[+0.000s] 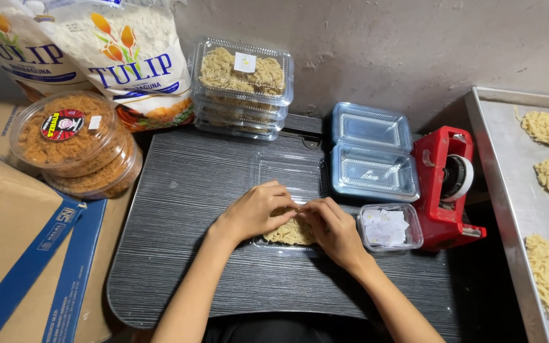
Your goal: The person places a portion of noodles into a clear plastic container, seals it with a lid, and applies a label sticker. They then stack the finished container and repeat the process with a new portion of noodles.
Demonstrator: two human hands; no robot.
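**Noodle cake being seated in its clear box**

Both hands meet over one noodle cake point(290, 230) lying in the open clear box point(290, 184) on the table point(179, 209). The left hand point(255, 211) curls over the cake's near-left edge, and the right hand point(332, 227) presses in from the other side, fingertips touching. Each grip is narrow, pinched on the noodles — nothing is lifted. The box lid lies open just beyond the fingers.

By the look of it, this is the filling step: the cake is being tucked to fit the tray. The next move seems to call for a paper slip from the small tub point(389, 227) just right of the right hand, then folding the lid toward the grip. Beyond it stand empty boxes point(371, 152) and a red tape dispenser point(446, 184); finished boxes point(241, 89) are stacked farther off.
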